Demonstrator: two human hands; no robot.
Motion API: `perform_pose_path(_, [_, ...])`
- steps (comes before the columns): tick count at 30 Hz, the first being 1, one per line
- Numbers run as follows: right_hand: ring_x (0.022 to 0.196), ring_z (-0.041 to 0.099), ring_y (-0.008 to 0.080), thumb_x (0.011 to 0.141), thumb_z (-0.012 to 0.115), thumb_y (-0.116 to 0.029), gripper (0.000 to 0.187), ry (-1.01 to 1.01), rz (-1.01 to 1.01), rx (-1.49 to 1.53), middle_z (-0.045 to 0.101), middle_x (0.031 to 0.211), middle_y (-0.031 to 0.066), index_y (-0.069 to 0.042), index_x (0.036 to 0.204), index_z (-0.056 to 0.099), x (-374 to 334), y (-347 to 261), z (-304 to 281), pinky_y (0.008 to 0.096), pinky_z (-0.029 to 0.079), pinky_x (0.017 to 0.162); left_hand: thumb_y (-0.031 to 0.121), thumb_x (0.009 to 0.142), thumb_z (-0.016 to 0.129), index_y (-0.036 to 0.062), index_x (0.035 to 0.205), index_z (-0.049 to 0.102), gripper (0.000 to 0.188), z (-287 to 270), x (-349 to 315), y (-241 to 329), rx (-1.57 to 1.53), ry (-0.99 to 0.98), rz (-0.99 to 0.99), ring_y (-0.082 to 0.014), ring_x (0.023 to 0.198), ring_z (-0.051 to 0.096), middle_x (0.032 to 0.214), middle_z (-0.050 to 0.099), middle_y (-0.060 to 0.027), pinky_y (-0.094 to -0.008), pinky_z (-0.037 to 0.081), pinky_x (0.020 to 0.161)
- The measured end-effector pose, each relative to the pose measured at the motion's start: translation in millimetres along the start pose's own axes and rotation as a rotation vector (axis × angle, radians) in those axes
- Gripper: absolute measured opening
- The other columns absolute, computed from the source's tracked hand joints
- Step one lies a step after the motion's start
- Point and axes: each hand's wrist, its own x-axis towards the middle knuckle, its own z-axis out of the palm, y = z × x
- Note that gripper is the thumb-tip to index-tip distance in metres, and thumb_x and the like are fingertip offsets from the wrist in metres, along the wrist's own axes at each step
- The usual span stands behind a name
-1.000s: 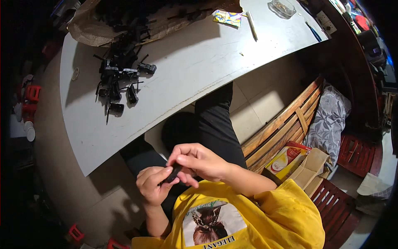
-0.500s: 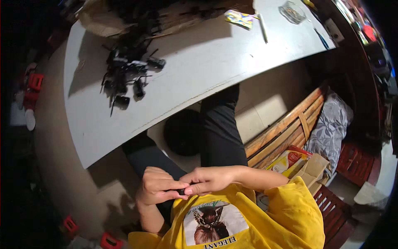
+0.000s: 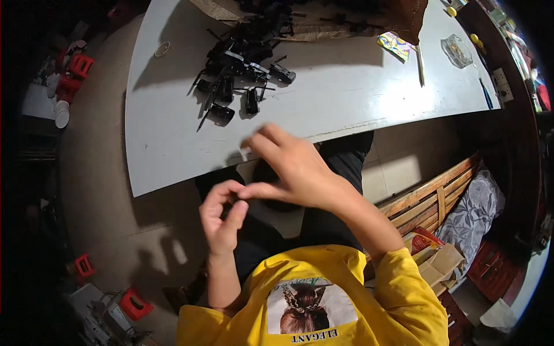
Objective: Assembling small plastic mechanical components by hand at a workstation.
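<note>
Thumb and forefinger, left hand (image 3: 219, 224): curled close together; whether they pinch anything cannot be told.
Right hand (image 3: 300, 170): fingers apart from the thumb, blurred, thumb tip at the left fingertips.
Black plastic parts (image 3: 236, 66): heaped on the bench (image 3: 173, 147), twelve o'clock from the hands.
Fingering: a steady left pinch with light right support should suit small pieces.
Bench edge: just by the right fingers; knuckles could catch.
Bare room: bench surface at ten and two o'clock; slatted wooden seat (image 3: 424, 202) at four.

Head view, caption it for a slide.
Left hand and right hand close together near a white table bearing black parts.
</note>
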Motion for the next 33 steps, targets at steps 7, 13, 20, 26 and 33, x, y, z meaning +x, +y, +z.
perform_pose_path(7, [0.067,0.058,0.0274,0.075,0.066,-0.031,0.032,0.292,0.155,-0.356,0.049,0.082,0.0088,-0.013,0.099,0.053,45,24,25,0.0359,0.047,0.050,0.011,0.081,0.064,-0.0004,0.096,0.053,0.021,-3,5,-12,-0.393,0.010,-0.068,-0.0018,0.046,0.033,0.072,0.048,0.0022,-0.0154,0.026,0.044])
perform_pose_path(13, [0.071,0.057,0.0316,0.071,0.061,-0.010,0.022,0.351,0.311,-0.388,0.052,0.082,0.0130,-0.005,0.090,0.050,43,46,35,0.0392,0.047,0.057,0.011,0.081,0.064,0.0007,0.097,0.053,0.021,3,6,-16,-0.238,-0.067,-0.205,-0.0016,0.046,0.035,0.068,0.047,0.0023,-0.0145,0.026,0.044])
perform_pose_path(20, [0.069,0.059,0.0166,0.082,0.054,-0.006,0.025,0.565,0.506,0.903,0.060,0.083,0.0108,0.003,0.105,0.050,20,51,15,0.0281,0.047,0.065,0.016,0.086,0.059,0.0002,0.109,0.051,0.030,17,13,-22,0.078,-0.186,-0.180,-0.0009,0.050,0.036,0.065,0.045,0.0019,-0.0140,0.024,0.041])
perform_pose_path(26, [0.101,0.055,0.0192,0.079,0.053,0.002,0.025,0.277,0.309,0.941,0.060,0.097,0.0090,-0.001,0.103,0.055,-34,-3,27,0.0320,0.044,0.086,0.036,0.089,0.052,0.0012,0.117,0.048,0.045,25,15,-29,-0.221,0.090,-0.215,-0.0013,0.049,0.036,0.073,0.045,0.0032,-0.0146,0.026,0.039])
perform_pose_path(33, [0.108,0.052,0.0224,0.087,0.044,-0.005,0.027,0.288,0.178,0.915,0.057,0.112,0.0124,-0.001,0.110,0.058,-57,3,22,0.0323,0.040,0.091,0.032,0.078,0.069,-0.0013,0.095,0.057,0.039,9,8,-14,-0.261,-0.107,-0.099,-0.0027,0.050,0.043,0.064,0.050,0.0008,-0.0151,0.030,0.041])
